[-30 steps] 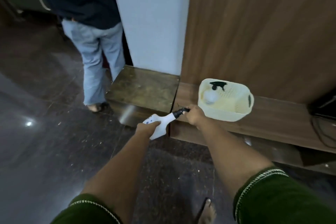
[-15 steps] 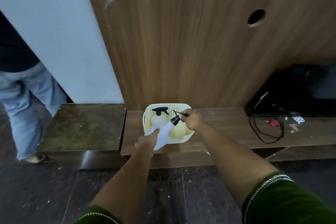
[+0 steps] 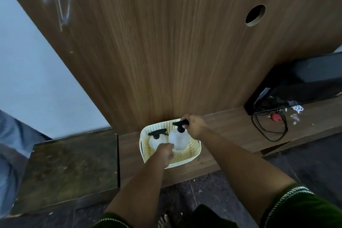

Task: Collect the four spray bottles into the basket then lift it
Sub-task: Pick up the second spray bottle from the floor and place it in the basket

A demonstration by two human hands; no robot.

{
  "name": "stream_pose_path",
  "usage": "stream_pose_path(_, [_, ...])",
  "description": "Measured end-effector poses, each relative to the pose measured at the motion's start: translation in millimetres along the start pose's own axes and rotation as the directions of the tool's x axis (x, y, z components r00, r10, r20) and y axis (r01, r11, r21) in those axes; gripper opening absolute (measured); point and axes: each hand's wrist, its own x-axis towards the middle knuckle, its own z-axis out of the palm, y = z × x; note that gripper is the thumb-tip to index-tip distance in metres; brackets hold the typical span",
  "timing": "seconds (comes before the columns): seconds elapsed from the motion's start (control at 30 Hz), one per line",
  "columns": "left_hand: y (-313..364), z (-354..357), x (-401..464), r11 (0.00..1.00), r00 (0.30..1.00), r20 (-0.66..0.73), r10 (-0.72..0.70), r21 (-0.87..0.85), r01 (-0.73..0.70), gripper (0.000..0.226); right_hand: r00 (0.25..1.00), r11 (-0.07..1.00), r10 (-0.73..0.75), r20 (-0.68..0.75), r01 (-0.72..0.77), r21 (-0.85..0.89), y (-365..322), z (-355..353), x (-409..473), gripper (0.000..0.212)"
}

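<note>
A cream perforated basket stands on a low wooden ledge against the wood wall. Inside it, on the left, lies a white spray bottle with a black trigger head. A second white spray bottle is inside the basket on the right, held at both ends. My right hand grips its black trigger head at the basket's far rim. My left hand is closed on its base, over the basket's middle. I see no other spray bottles.
A dark stone step adjoins the ledge on the left. A black box, a looped black cable and a small red item lie on the ledge at right. Another person's jeans leg stands far left. Dark tiled floor lies below.
I have stepped up to the basket. Both hands carried the white spray bottle from in front of the ledge into the basket, beside the bottle lying there.
</note>
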Motion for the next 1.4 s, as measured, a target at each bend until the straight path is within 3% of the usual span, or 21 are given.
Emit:
stream_pose_path(0.1, [5.1,0.2,30.5,0.985,0.996,-0.013,0.093,0.147,-0.090,0.031,0.999,0.994,-0.039,-0.023,0.037,-0.098,1.1,12.8,5.8,0.024])
stream_pose_path(0.23, [17.8,-12.5,38.8,0.958,0.961,-0.167,0.221,0.220,-0.182,0.025,0.998,0.974,-0.043,-0.035,0.034,-0.226,7.3,17.3,19.7,0.026])
stream_pose_path(0.37, [27.8,-19.7,34.4,0.939,0.939,-0.187,0.288,0.249,-0.238,0.025,0.999,0.986,0.026,0.029,-0.021,-0.166,12.2,22.9,37.8,0.033])
stream_pose_path(0.47, [36.2,-21.9,23.7,0.887,0.897,-0.224,0.381,0.364,-0.285,0.034,0.994,0.988,0.051,0.098,-0.036,-0.152,13.7,31.2,50.9,0.037])
stream_pose_path(0.6, [34.0,-29.7,43.6,0.901,0.887,-0.292,0.358,0.356,-0.247,0.039,0.985,0.982,0.070,0.158,-0.040,-0.185,15.8,43.4,65.3,0.040])
stream_pose_path(0.8, [25.1,-43.4,71.5,0.905,0.931,-0.212,0.297,0.374,-0.203,0.041,0.983,0.973,0.053,0.177,-0.011,-0.230,19.4,56.9,74.5,0.038])
stream_pose_path(1.23, [16.2,-50.5,75.3,0.894,0.929,-0.194,0.316,0.389,-0.223,0.045,0.993,0.968,0.067,0.094,-0.042,-0.246,27.2,69.1,90.7,0.033])
stream_pose_path(1.4, [18.1,-50.4,72.9,0.879,0.928,-0.185,0.323,0.422,-0.222,0.046,0.999,0.953,-0.019,0.046,0.032,-0.300,30.3,70.7,88.1,0.040])
